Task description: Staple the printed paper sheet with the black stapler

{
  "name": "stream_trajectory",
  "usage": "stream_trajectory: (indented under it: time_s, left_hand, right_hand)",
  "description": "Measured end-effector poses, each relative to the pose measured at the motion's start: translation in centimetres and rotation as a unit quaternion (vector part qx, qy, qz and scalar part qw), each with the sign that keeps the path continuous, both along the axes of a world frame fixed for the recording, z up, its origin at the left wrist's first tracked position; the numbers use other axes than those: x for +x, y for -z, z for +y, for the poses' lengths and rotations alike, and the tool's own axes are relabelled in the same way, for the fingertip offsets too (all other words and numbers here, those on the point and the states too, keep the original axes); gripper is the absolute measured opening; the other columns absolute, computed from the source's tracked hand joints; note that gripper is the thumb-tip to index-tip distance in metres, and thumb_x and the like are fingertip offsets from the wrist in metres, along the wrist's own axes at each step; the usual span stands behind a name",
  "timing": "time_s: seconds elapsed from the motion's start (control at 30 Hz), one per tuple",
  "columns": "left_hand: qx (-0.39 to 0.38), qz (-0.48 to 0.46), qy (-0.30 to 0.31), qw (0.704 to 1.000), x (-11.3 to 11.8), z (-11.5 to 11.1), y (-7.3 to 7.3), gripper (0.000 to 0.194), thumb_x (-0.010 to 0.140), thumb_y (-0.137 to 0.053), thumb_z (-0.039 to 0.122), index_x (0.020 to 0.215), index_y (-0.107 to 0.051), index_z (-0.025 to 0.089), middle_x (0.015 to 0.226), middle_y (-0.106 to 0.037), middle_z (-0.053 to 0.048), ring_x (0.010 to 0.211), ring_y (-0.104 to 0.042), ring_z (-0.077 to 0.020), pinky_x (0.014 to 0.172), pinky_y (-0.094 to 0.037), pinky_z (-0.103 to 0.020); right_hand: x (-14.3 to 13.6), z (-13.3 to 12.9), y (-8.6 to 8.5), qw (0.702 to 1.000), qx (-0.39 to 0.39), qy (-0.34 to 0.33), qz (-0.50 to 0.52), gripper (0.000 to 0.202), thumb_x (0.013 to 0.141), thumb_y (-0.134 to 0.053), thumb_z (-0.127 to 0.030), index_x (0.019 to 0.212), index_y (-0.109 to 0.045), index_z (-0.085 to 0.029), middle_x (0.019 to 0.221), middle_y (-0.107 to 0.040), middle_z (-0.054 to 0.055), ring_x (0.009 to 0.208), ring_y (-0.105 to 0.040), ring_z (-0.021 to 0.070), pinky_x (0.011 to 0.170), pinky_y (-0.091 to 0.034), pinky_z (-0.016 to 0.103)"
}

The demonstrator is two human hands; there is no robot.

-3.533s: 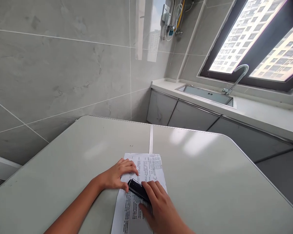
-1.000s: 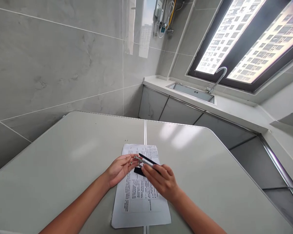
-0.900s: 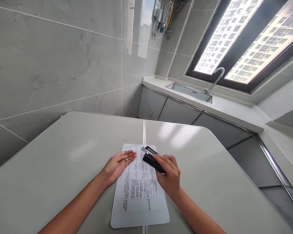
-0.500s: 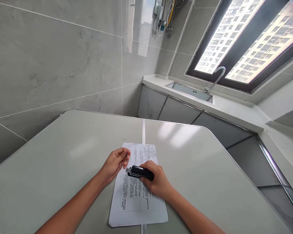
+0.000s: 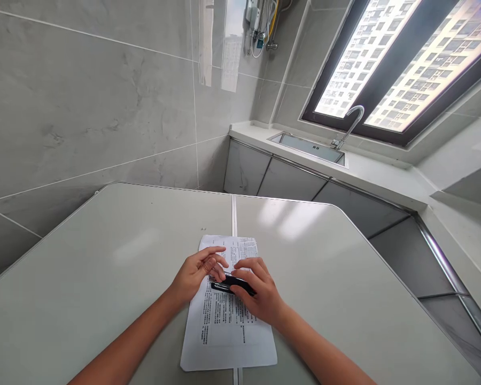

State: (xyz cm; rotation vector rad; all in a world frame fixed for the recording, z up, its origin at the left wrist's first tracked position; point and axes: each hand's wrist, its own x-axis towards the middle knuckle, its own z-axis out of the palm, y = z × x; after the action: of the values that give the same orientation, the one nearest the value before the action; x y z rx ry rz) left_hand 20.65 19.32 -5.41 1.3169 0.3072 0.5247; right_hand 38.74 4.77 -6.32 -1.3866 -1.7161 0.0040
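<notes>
A black stapler (image 5: 235,283) lies across printed sheets of paper (image 5: 228,350) on the table. My right hand (image 5: 262,291) holds its rear part, thumb on the near side and fingers arched over the far side. My left hand (image 5: 194,275) is over the front end of the stapler. Its index finger is stretched out, the other fingers are loosely bent and apart, and the fingertips cover part of the stapler's top. Whether they touch it, I cannot tell.
The pale table (image 5: 84,278) has a metal seam strip (image 5: 234,214) down its middle. Two tiny bits (image 5: 203,229) lie beyond the paper. A counter with a sink (image 5: 308,148) and tap (image 5: 350,125) runs along the window wall; grey tiles (image 5: 84,101) rise at left.
My left hand has moved right over the stapler's front, its fingers opening from a pinch. My right hand's fingers have lifted and spread on the stapler. The view has shifted slightly.
</notes>
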Motion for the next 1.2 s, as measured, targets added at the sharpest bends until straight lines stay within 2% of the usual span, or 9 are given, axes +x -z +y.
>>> stream_trajectory:
  time_s: [0.2, 0.37, 0.5, 0.73, 0.93, 1.0, 1.07, 1.13, 1.2]
  left_hand:
    - [0.211, -0.04, -0.039, 0.976, -1.3, -1.7, -0.7, 0.02, 0.101, -0.059, 0.029, 0.116, -0.07, 0.023, 0.104, -0.079, -0.01, 0.095, -0.074, -0.0233, 0.088, -0.059, -0.039]
    - [0.274, -0.027, 0.074, 0.959, -1.2, -3.2, -1.3, 0.014, 0.094, -0.068, 0.023, 0.107, -0.073, 0.024, 0.108, -0.079, -0.011, 0.112, -0.071, -0.0286, 0.102, -0.054, -0.049]
    - [0.305, -0.039, 0.104, 0.946, -0.9, -4.3, -1.2, 0.016, 0.097, -0.062, 0.017, 0.109, -0.071, 0.024, 0.113, -0.078, -0.012, 0.111, -0.071, -0.0264, 0.101, -0.055, -0.048]
    - [0.398, -0.045, 0.088, 0.912, -0.7, -4.3, -0.8, 0.022, 0.097, -0.057, 0.009, 0.111, -0.067, 0.024, 0.111, -0.077, -0.011, 0.101, -0.072, -0.0232, 0.088, -0.058, -0.039]
    - [0.365, -0.031, 0.073, 0.928, -0.6, -4.8, -0.8, 0.021, 0.09, -0.07, 0.013, 0.107, -0.068, 0.025, 0.113, -0.077, -0.011, 0.107, -0.071, -0.0263, 0.095, -0.055, -0.042]
    - [0.343, -0.027, 0.001, 0.939, -0.7, -4.5, -0.6, 0.026, 0.082, -0.08, 0.016, 0.104, -0.07, 0.025, 0.109, -0.078, -0.01, 0.106, -0.071, -0.0276, 0.096, -0.054, -0.042]
    - [0.312, -0.011, -0.144, 0.939, -0.9, -3.6, -0.3, 0.018, 0.08, -0.082, 0.019, 0.093, -0.071, 0.025, 0.09, -0.077, -0.007, 0.086, -0.071, -0.0241, 0.085, -0.054, -0.036]
    - [0.301, 0.024, -0.289, 0.908, -1.1, -2.1, -0.2, 0.007, 0.085, -0.076, 0.021, 0.083, -0.07, 0.025, 0.071, -0.068, -0.002, 0.065, -0.06, -0.0193, 0.069, -0.047, -0.03]
    - [0.345, 0.093, -0.347, 0.867, -1.1, -0.2, -0.2, 0.006, 0.089, -0.07, 0.023, 0.083, -0.07, 0.025, 0.07, -0.063, -0.002, 0.067, -0.056, -0.0201, 0.068, -0.042, -0.029]
  right_hand:
    - [-0.9, -1.0, 0.5, 0.98, 0.129, 0.032, -0.145, 0.045, 0.088, -0.067, -0.008, 0.126, -0.064, -0.031, 0.115, -0.071, 0.005, 0.101, -0.063, 0.0219, 0.087, -0.053, 0.041]
    - [-0.9, -1.9, 2.3, 0.946, 0.247, 0.03, -0.206, 0.03, 0.082, -0.075, -0.013, 0.099, -0.073, -0.037, 0.097, -0.073, 0.0, 0.084, -0.06, 0.0191, 0.08, -0.053, 0.04]
    - [-0.7, -2.6, 3.4, 0.948, 0.207, -0.011, -0.244, 0.032, 0.082, -0.07, -0.019, 0.1, -0.072, -0.046, 0.093, -0.075, -0.007, 0.081, -0.063, 0.0181, 0.081, -0.056, 0.041]
    - [0.0, -2.4, 1.7, 0.958, 0.189, -0.091, -0.196, 0.032, 0.086, -0.066, -0.013, 0.102, -0.072, -0.039, 0.102, -0.077, -0.007, 0.08, -0.067, 0.0151, 0.083, -0.056, 0.04]
    - [0.7, -2.6, 1.5, 0.964, 0.147, -0.076, -0.21, 0.032, 0.091, -0.065, -0.019, 0.109, -0.071, -0.044, 0.101, -0.077, -0.008, 0.081, -0.07, 0.0149, 0.08, -0.055, 0.038]
    - [1.6, -2.5, 1.2, 0.963, 0.164, -0.03, -0.213, 0.033, 0.092, -0.064, -0.017, 0.114, -0.07, -0.042, 0.103, -0.078, -0.006, 0.083, -0.069, 0.0154, 0.084, -0.053, 0.039]
    - [3.1, -2.0, 0.7, 0.964, 0.165, 0.06, -0.2, 0.036, 0.093, -0.063, -0.013, 0.117, -0.069, -0.039, 0.1, -0.078, -0.004, 0.082, -0.069, 0.0167, 0.086, -0.05, 0.04]
    - [5.2, -1.2, 0.2, 0.965, 0.135, 0.166, -0.153, 0.032, 0.093, -0.063, -0.013, 0.115, -0.07, -0.035, 0.095, -0.077, -0.001, 0.082, -0.068, 0.0195, 0.086, -0.048, 0.042]
    - [7.4, -0.4, 0.0, 0.959, 0.088, 0.251, -0.094, 0.018, 0.093, -0.063, -0.018, 0.105, -0.071, -0.029, 0.091, -0.076, 0.003, 0.084, -0.067, 0.0228, 0.085, -0.046, 0.042]
